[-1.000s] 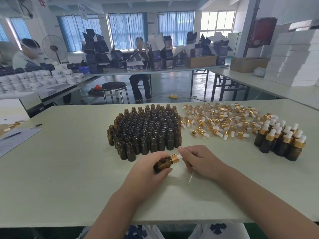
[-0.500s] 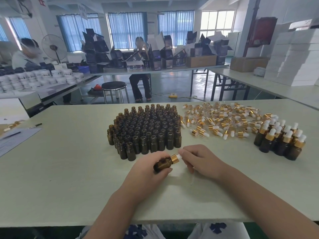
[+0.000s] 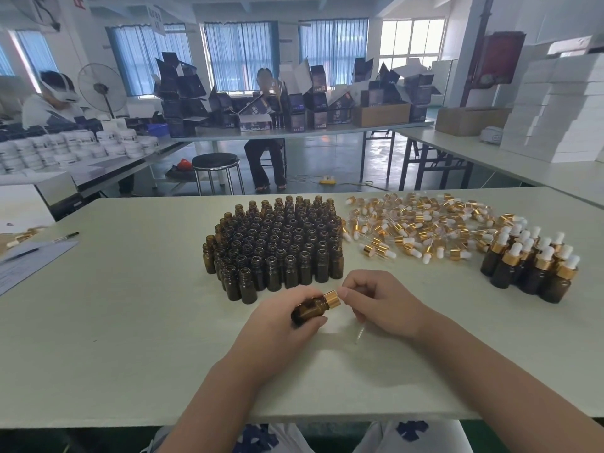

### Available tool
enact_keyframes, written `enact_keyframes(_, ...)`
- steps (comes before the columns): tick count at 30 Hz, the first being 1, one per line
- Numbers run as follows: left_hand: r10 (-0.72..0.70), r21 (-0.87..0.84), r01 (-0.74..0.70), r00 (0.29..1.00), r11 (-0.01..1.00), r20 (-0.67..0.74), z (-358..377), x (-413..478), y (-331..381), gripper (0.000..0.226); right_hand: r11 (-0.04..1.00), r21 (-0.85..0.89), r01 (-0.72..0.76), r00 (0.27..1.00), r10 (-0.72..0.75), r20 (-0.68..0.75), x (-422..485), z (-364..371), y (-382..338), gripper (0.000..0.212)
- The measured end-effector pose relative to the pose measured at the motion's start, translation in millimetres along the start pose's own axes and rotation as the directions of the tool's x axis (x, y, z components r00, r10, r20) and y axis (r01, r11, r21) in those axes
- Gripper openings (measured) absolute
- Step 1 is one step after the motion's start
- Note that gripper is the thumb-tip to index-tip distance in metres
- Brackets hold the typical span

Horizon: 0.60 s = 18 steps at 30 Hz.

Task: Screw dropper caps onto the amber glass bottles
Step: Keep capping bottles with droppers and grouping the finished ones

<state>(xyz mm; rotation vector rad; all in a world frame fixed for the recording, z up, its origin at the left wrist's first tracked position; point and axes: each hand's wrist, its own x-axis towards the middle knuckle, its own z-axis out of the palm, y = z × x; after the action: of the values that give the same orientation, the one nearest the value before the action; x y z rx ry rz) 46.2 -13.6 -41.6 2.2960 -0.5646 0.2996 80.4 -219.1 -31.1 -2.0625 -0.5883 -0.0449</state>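
My left hand [image 3: 277,322] grips a small amber bottle [image 3: 307,311] tilted on its side just above the table. A gold dropper cap [image 3: 332,299] sits on its neck, pointing right. My right hand [image 3: 385,302] has its fingers curled, and its fingertips pinch the cap's end, hiding the white bulb. A thin glass pipette [image 3: 359,335] sticks out below my right hand. Behind my hands stands a tight cluster of open amber bottles [image 3: 277,243]. A pile of loose gold dropper caps [image 3: 418,227] lies to its right.
Several capped bottles [image 3: 529,266] stand grouped at the right of the pale table [image 3: 130,322]. Papers and a pen [image 3: 67,236] lie at the far left. Other tables with boxes, jars and two seated persons fill the room behind.
My right fingers have moved onto the cap's end, covering the white bulb that showed earlier. The bottle and my left hand have hardly moved.
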Motion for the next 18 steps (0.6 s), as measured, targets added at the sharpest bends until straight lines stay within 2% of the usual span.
enact_keyframes(3,-0.061,-0.023,0.062,0.998,0.998,0.015,1,-1,1,0.032,1.000,0.016,0.009,1.000,-0.009,-0.006,-1,-2,-3,0.019)
enact_keyframes(7,-0.125,-0.091,0.126,0.992,0.988,0.026,1,0,1,0.018,1.000,0.014,0.004,0.999,-0.003,-0.042,-3,-13,-11,0.017)
enact_keyframes(9,-0.138,-0.099,0.140,0.990,0.985,0.028,0,0,1,0.020,0.998,-0.062,-0.010,0.999,0.007,-0.038,-7,-25,-17,0.018)
enact_keyframes(12,-0.143,-0.063,0.145,0.989,0.987,0.045,1,0,-1,0.026,0.964,-0.265,-0.001,1.000,-0.006,-0.027,-19,-55,-28,0.023)
enact_keyframes(15,-0.132,-0.046,0.134,0.990,0.990,0.045,3,0,-3,0.028,0.900,-0.434,-0.032,0.995,-0.013,-0.099,-34,-93,-34,0.028)
enact_keyframes(18,-0.116,-0.028,0.117,0.992,0.993,0.044,3,1,-3,0.029,0.878,-0.467,-0.100,0.980,0.007,-0.196,-47,-123,-33,0.026)
